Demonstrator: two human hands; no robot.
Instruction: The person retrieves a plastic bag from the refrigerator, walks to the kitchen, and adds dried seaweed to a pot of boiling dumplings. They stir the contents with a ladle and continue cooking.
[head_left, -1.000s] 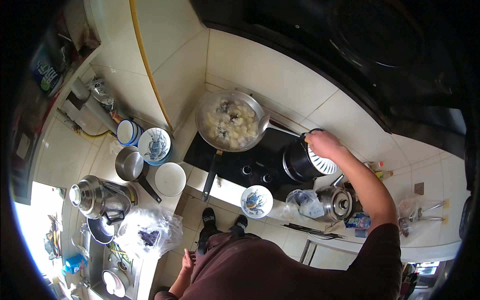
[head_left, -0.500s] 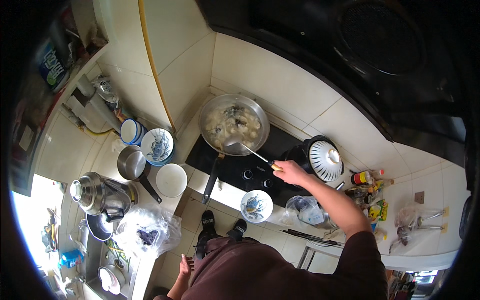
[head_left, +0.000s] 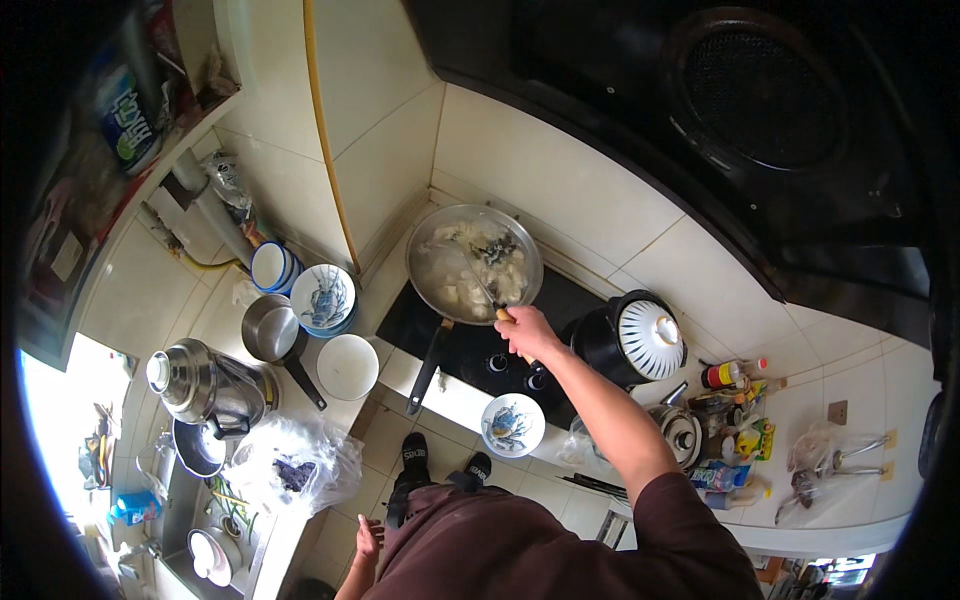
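My right hand is closed around the wooden handle of a metal ladle, just over the near-right rim of a wide steel pan. The ladle's shaft slants into the pan, and its head is hidden among the food. Pale, dumpling-like pieces and some dark, leafy bits lie in cloudy liquid there. The pan sits on a black stove, its black handle pointing toward me. Low beside my body, my left hand hangs empty with its fingers apart.
A patterned bowl stands at the stove's front edge, and a black pot with a striped lid is right of the pan. Bowls, a saucepan and a plastic bag crowd the left counter. A range hood overhangs.
My right hand has moved left and slightly up, closer to the pan. The ladle's head has gone from the near edge deeper into the food, and the dark bits have shifted right.
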